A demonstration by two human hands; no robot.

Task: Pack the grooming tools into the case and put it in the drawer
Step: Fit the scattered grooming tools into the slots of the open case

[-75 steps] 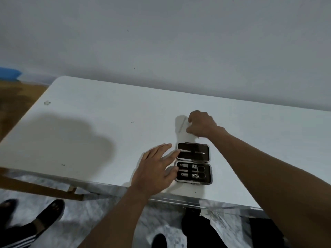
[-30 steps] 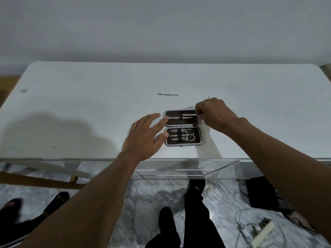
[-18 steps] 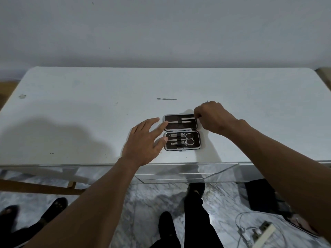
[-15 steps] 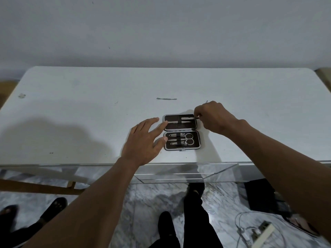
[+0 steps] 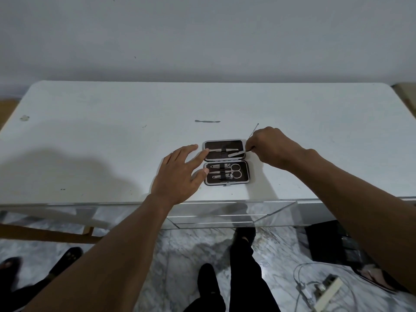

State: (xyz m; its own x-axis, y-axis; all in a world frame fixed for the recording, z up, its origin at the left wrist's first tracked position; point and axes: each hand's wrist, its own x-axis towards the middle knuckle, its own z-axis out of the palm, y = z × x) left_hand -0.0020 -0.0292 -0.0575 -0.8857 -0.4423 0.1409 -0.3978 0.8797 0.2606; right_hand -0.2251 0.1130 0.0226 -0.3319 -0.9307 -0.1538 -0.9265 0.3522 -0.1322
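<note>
A small dark grooming case [image 5: 226, 162] lies open and flat on the white table [image 5: 112, 136], near the front edge. Its near half holds scissors [image 5: 234, 170] and two other metal tools under a strap. Its far half holds a slim tool [image 5: 221, 149]. My right hand [image 5: 271, 150] pinches a thin metal tool [image 5: 236, 153] by its end, with the tip lying over the far half. A thin metal pick [image 5: 254, 130] sticks out behind that hand. My left hand [image 5: 180, 174] rests fingers apart on the case's left edge. A loose flat tool [image 5: 207, 121] lies farther back.
A mirrored drawer front [image 5: 225, 213] runs under the table's front edge. Below are a marble floor, my dark trouser legs [image 5: 245, 278], other people's feet [image 5: 65, 260] at the left, and cables with a plug strip [image 5: 324, 291] at the right.
My right hand picked a thin tool off the table behind the case and brought it over the case's far half. In the last half second its tip has slid farther in. My left hand stays.
</note>
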